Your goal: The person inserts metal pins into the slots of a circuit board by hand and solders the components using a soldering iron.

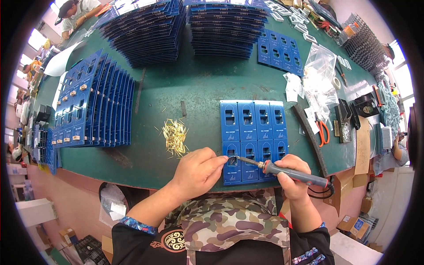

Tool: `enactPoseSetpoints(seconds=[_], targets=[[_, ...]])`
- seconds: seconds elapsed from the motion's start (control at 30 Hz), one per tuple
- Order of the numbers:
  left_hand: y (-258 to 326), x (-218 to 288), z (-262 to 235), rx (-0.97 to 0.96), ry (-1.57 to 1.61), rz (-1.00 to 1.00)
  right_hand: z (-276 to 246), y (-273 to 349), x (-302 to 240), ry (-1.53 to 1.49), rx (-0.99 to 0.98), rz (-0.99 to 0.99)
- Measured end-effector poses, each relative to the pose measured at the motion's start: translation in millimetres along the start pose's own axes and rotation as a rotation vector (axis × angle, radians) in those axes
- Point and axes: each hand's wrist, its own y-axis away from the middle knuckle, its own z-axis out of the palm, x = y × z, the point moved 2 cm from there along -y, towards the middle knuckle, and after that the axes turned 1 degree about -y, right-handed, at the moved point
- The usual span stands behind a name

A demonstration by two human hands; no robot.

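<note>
Camouflage apron (225,221) is filling the six o'clock edge, closest to the lens, with black sleeves on either side. Right hand (292,173) is gripping the grey-and-orange handle of a soldering iron (282,170), fingers clenched around it; the iron is lying nearly level, its metal tip pointing toward nine o'clock. Left hand (197,171) is sitting just at nine o'clock of that tip, fingertips pinched together on something too small to make out, pressing down at the lower left cell of a blue circuit panel (253,132). Iron tip and left fingertips are meeting over that same cell. The panel is lying flat on the green worktop (194,88), close to the near edge, made up of two rows of four small boards with rectangular cut-outs.

At nine o'clock of the panel, near the left hand, a loose heap of thin brass pins (174,137) is lying scattered. Farther toward nine o'clock, a fanned row of blue panels (92,106) is leaning in overlapping order. At twelve o'clock, two tall stacks of blue panels (185,26) are standing well apart from the hands. At two o'clock a clear plastic bag (319,70) is lying crumpled, and at three o'clock orange-handled scissors (322,130) are resting beside a black curved strip. Another person (75,13) is bending at the far eleven o'clock corner.
</note>
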Motion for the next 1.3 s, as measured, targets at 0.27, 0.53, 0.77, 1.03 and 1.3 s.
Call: enactPoseSetpoints(seconds=[0.27, 0.53, 0.77, 1.03, 1.3], targets=[[0, 0, 1, -0.011, -0.005, 0.010, 1, -2, -1, 0.042, -0.054, -0.022], [-1, 1, 1, -0.018, -0.017, 0.016, 3, -1, 0, 0.044, -0.051, -0.029], [0, 2, 0, 0.001, -0.005, 0.021, -2, 8, 0, -0.106, 0.104, 0.091], [1, 9, 1, -0.043, 0.030, 0.056, -3, 10, -4, -0.035, 0.004, 0.046], [0, 10, 2, -0.088, 0.009, 0.059, -1, 9, -5, -0.025, -0.017, 0.045]])
